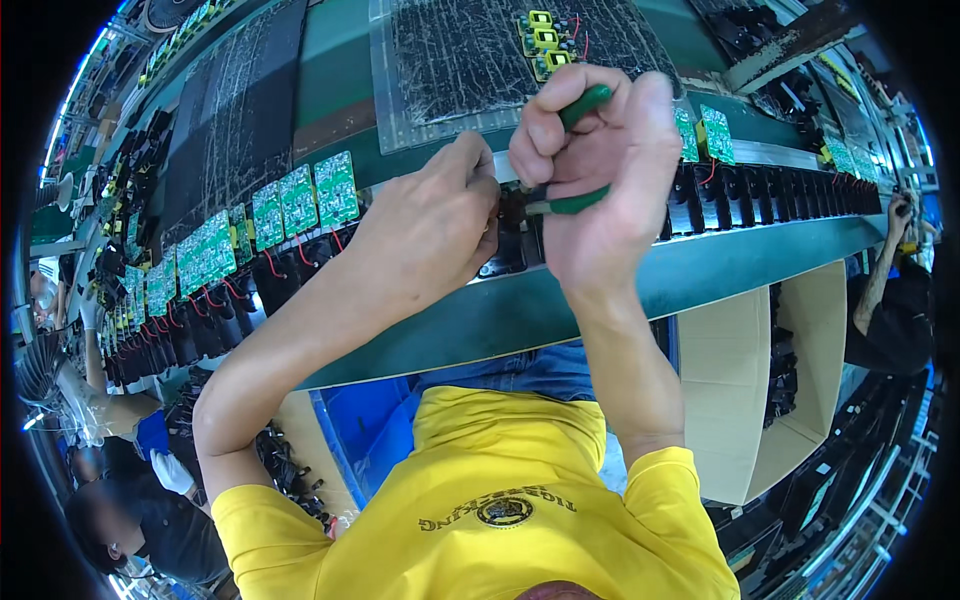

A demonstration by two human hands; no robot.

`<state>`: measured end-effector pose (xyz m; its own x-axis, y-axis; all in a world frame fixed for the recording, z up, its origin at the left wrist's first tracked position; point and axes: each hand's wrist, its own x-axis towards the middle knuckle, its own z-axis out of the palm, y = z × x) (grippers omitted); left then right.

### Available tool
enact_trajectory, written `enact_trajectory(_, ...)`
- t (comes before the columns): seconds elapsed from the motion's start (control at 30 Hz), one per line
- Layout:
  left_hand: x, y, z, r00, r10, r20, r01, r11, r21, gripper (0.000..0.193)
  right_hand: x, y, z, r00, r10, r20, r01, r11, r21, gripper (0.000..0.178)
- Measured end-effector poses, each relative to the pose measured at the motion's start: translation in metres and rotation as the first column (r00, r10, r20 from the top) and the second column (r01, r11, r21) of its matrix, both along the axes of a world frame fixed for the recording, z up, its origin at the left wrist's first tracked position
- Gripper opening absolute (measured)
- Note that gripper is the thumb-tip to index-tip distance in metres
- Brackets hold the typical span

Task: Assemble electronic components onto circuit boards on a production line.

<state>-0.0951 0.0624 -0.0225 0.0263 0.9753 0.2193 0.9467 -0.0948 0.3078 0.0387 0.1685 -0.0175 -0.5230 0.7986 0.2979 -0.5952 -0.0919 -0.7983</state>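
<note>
My right hand (625, 190) is wrapped around green-handled pliers (580, 203), one handle at the palm and the other under the curled fingers. Their metal jaws point left, toward the fingertips of my left hand (425, 225). That hand is closed in a pinch over a black plastic housing (500, 262) in the row at the bench edge. What its fingers hold is hidden; a small dark piece shows between them and the jaws. Left of my left hand, a green circuit board (336, 188) with a red wire stands upright at the housings.
Black housings (780, 198) line a rail along the green bench (740, 262). Beyond my hands lies a scratched black mat (460, 70) with yellow-and-green boards (545, 42) on it. An open cardboard box (725, 370) stands below at right. Other people (150, 525) sit at both sides.
</note>
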Motion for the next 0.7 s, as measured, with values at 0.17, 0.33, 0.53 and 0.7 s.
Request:
enact_trajectory(0.17, -0.001, -0.001, -0.003, 1.0, 0.003, 0.003, -0.003, 1.0, 0.01, 0.015, -0.012, -0.006, -0.011, 0.996, -0.083, 0.029, 0.083, 0.997, -0.008, 0.046)
enact_trajectory(0.33, -0.003, -0.005, 0.0, 0.998, -0.008, 0.057, 0.011, 0.999, -0.045, 0.019, -0.026, -0.013, -0.01, 0.994, -0.095, 0.05, 0.096, 0.995, -0.008, 0.016)
enact_trajectory(0.53, -0.004, 0.003, 0.0, 0.993, 0.017, 0.12, -0.009, 0.998, -0.066, 0.025, -0.025, 0.001, -0.022, 0.987, -0.151, 0.05, 0.142, 0.978, 0.15, 0.025)
enact_trajectory(0.7, -0.005, 0.001, 0.029, 0.966, 0.076, 0.246, -0.013, 0.968, -0.25, 0.021, 0.026, -0.027, 0.023, 0.967, -0.153, 0.206, 0.056, 0.909, 0.412, 0.03)
